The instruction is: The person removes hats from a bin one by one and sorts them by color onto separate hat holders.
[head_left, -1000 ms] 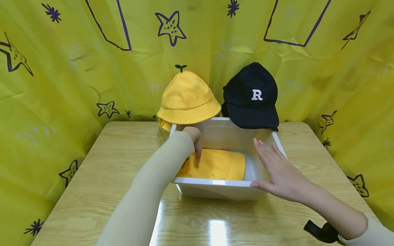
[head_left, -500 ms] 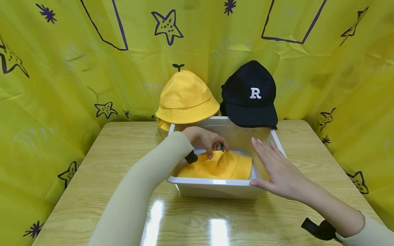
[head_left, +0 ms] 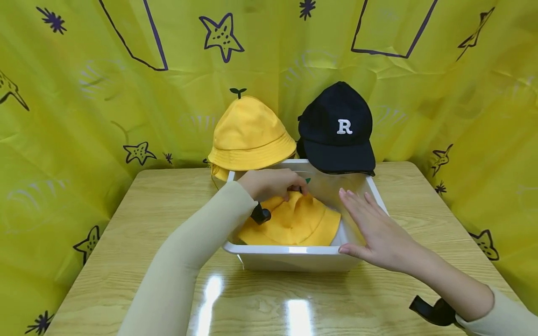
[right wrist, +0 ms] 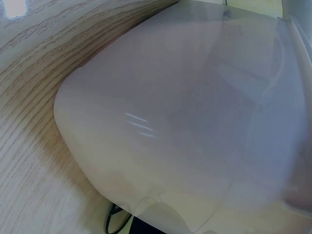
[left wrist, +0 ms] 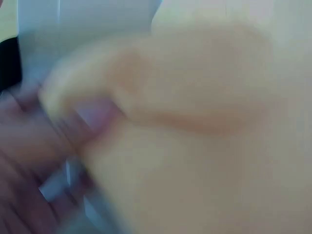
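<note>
In the head view, a white plastic bin (head_left: 294, 262) stands on the wooden table. Inside it is a yellow bucket hat (head_left: 296, 226) with its crown pulled up in folds. My left hand (head_left: 275, 182) reaches in over the left side and pinches the crown near the top. A green sprout tip (head_left: 308, 180) shows beside those fingers. The left wrist view is blurred, with the thumb pressed on the pale-looking cloth. My right hand (head_left: 378, 235) lies at the bin's front right corner, fingers straight. The right wrist view shows only the bin's outer wall (right wrist: 180, 112), not the hand.
Behind the bin, another yellow bucket hat (head_left: 250, 135) with a sprout on top stands at the left. A black cap (head_left: 336, 126) bearing a white R stands at the right. A yellow patterned curtain (head_left: 176, 102) surrounds the wooden table (head_left: 168, 205).
My left hand has moved right inside the bin, taken hold of the hat's crown and raised it. The hat's top now stands higher. My right hand stays at the bin's corner.
</note>
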